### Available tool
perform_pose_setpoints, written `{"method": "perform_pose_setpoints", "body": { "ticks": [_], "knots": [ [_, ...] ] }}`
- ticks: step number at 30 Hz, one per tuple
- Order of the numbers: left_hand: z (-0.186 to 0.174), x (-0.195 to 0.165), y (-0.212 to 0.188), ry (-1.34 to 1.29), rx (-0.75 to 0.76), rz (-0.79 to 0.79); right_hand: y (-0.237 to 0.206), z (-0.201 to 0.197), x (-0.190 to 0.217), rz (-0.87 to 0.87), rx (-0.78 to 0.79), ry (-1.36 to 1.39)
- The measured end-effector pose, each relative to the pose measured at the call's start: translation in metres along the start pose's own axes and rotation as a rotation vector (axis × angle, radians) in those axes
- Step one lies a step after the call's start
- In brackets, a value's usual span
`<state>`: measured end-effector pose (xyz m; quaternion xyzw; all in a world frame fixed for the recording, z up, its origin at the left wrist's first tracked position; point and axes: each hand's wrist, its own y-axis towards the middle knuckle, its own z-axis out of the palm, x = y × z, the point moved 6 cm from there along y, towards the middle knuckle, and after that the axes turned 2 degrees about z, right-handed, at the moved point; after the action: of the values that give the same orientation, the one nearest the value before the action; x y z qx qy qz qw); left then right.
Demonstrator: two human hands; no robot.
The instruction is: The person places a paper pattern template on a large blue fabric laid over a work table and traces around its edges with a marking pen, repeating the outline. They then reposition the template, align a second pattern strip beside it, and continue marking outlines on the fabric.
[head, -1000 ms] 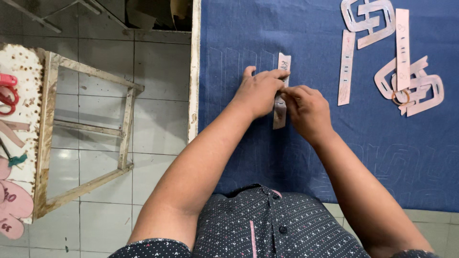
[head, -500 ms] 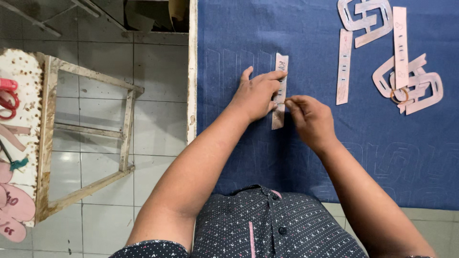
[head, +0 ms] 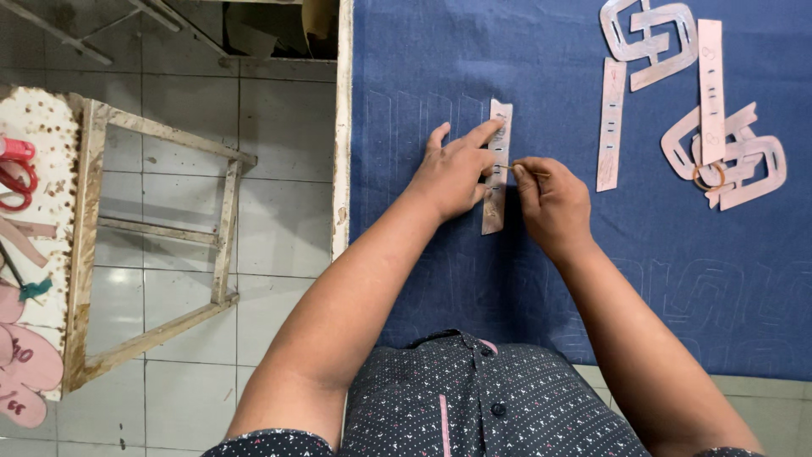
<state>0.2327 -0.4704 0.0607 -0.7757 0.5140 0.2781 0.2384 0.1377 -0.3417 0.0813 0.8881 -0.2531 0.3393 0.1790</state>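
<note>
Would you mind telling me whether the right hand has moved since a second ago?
Yes: the right hand has slid slightly right, off the pink strip template.

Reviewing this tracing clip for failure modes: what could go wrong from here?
1. The narrow pink strip template is pinned only by the left hand near its upper half; its lower end is free, so it might pivot on the blue fabric sheet under the stroke.
2. The right hand pinches a thin marking tool whose tip is barely visible at the strip's edge; the line could wander.
3. Left fingers lie along the edge and could block the stroke.
</note>
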Motion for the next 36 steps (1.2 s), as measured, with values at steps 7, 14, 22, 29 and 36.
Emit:
{"method": "perform_pose_setpoints", "body": {
  "ticks": [7, 14, 22, 29, 36],
  "knots": [
    [0.001, 0.001, -0.001, -0.008, 0.000, -0.002, 0.018, -0.001, -0.012, 0.095, 0.021, 0.165],
    [0.003, 0.005, 0.000, 0.022, 0.010, -0.026, 0.023, 0.005, -0.002, -0.060, 0.037, 0.085],
    [0.002, 0.006, -0.031, 0.174, -0.108, 0.022, -0.012, -0.021, -0.022, 0.054, 0.143, -0.078],
    [0.021, -0.002, -0.020, 0.204, -0.088, 0.059, -0.044, -0.028, -0.025, 0.139, 0.269, -0.118],
    [0.028, -0.012, -0.015, 0.183, -0.102, 0.080, -0.043, -0.025, -0.024, 0.069, 0.294, -0.182]
  ]
}}
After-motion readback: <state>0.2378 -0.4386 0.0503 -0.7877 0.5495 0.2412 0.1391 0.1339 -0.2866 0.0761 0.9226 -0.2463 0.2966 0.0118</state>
